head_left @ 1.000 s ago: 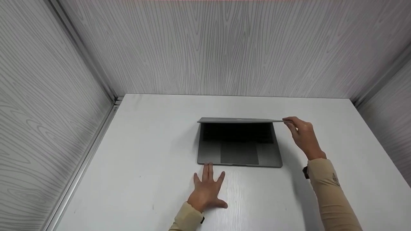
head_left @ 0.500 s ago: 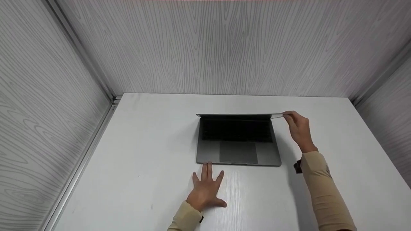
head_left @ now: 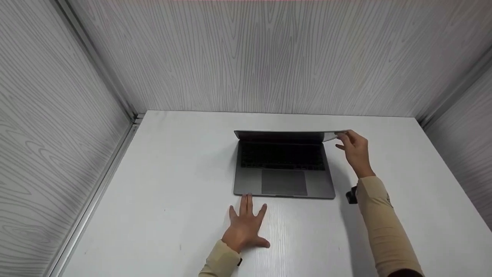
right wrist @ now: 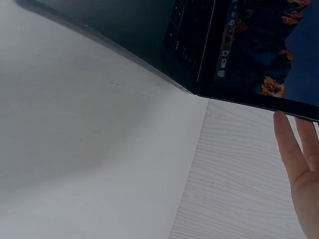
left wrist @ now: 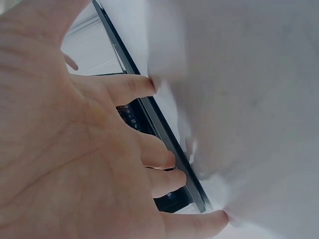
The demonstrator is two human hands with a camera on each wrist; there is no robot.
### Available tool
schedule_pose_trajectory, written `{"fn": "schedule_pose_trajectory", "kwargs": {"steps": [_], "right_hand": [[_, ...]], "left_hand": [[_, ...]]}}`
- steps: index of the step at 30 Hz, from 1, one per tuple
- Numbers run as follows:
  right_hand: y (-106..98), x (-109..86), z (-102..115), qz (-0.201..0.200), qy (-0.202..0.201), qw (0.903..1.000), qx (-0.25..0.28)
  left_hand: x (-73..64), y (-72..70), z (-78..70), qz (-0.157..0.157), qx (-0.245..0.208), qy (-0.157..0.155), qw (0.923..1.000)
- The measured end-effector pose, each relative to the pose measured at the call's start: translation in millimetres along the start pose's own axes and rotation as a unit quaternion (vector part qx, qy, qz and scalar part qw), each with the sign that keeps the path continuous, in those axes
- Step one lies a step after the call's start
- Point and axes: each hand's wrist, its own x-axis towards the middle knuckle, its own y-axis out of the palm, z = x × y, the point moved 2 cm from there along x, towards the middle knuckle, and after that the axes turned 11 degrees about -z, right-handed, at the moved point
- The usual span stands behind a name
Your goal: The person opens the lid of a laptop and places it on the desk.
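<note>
A grey laptop [head_left: 284,182] lies on the white table, its lid [head_left: 280,135] raised and seen nearly edge-on in the head view. My right hand [head_left: 356,152] pinches the lid at its upper right corner. From the right wrist, the lit screen [right wrist: 269,55] shows, with fingertips [right wrist: 281,119] against the lid's edge. My left hand [head_left: 245,229] rests on the table with fingers spread, its middle fingertips touching the laptop's front edge. In the left wrist view, the left hand [left wrist: 89,144] is palm toward the camera, beside the laptop's dark front edge [left wrist: 169,137].
The white table [head_left: 173,165] meets a grey wood-grain panel [head_left: 269,57] at the back. Similar panels stand at the left [head_left: 50,134] and right [head_left: 465,134], with metal rails along the corners.
My right hand has swung the lid further up and back, so the keyboard shows more. My left hand has stayed at the laptop's front edge.
</note>
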Motion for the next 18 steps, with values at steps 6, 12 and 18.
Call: {"fn": "schedule_pose_trajectory", "kwargs": {"steps": [6, 12, 18], "right_hand": [[2.3, 11.0, -12.0, -0.002, 0.026, 0.9996, -0.001], [3.9, 24.8, -31.4, 0.001, 0.032, 0.9993, -0.02], [6.5, 29.5, -30.3, 0.0, 0.026, 0.9994, -0.024]], "left_hand": [[0.0, 0.6, 1.4, 0.0, -0.006, -0.001, 1.0], [1.3, 1.6, 2.5, 0.001, -0.021, -0.004, 0.9998], [1.0, 1.2, 2.3, 0.007, -0.027, -0.007, 0.9996]]}}
